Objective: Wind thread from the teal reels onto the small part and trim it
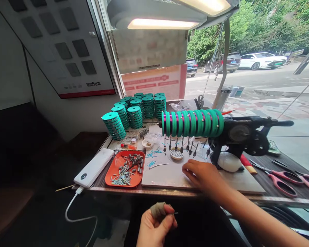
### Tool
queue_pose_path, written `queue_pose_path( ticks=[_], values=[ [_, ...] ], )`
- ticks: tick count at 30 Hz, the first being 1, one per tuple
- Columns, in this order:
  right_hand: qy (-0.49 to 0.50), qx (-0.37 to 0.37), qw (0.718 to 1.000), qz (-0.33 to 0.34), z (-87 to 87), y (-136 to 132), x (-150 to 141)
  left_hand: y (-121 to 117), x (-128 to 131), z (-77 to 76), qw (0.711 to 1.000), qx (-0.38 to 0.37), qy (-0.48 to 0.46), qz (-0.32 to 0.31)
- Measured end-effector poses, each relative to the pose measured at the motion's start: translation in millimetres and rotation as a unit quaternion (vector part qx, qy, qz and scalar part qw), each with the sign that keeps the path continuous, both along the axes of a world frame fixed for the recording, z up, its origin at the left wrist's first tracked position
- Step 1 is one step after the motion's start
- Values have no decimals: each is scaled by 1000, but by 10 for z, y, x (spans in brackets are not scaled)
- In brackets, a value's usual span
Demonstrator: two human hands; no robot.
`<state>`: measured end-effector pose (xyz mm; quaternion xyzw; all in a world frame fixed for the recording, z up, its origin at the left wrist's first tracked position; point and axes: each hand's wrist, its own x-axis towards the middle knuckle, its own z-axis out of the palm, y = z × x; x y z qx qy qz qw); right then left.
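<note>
Low in front of the table edge, my left hand [157, 223] pinches a small thin piece [176, 213] between thumb and forefinger. A beige wrap [158, 209] covers one of its fingers. My right hand [202, 173] reaches over the pale board [162, 178] with its fingers bent together; whatever its fingertips hold is hidden. Just beyond them sits a small dish [176, 157] of whitish beads. Above hangs a row of green foam line spools [193, 122] on the spindle of a black winding device [239, 133]. Small dark weights [181, 150] dangle below these spools.
An orange tray [109, 178] holds metal cylinders and short tubes. Left of it lies a white power bank [94, 168] with a cable. Stacked green spools [113, 125] stand behind. Pink-handled scissors [283, 185] lie at right. Blue slivers [151, 164] are scattered on the board.
</note>
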<state>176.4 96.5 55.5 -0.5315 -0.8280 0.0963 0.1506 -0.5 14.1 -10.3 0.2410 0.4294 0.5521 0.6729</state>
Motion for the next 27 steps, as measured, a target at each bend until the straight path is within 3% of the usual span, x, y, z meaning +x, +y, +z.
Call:
queue_pose_path(
  ticks=[3,6,12,16,20,23,27],
  values=[
    [156,-70,985,33,11,-302,33,-24,35,107,1000,19,17,-7],
    [311,-166,936,12,-59,-607,2,-24,99,221,999,33,24,19],
    [325,-206,923,-17,-67,-770,-103,-56,199,231,986,90,95,100],
    [329,-212,920,-21,-17,-748,-135,-86,230,196,981,99,128,110],
    [385,-234,892,-35,-89,-764,-149,-80,232,182,979,87,140,116],
    [469,-244,847,-56,-143,-772,-123,-91,242,204,980,80,126,129],
    [605,-347,716,-19,-134,-751,-86,-140,298,234,982,80,109,136]
  ],
)
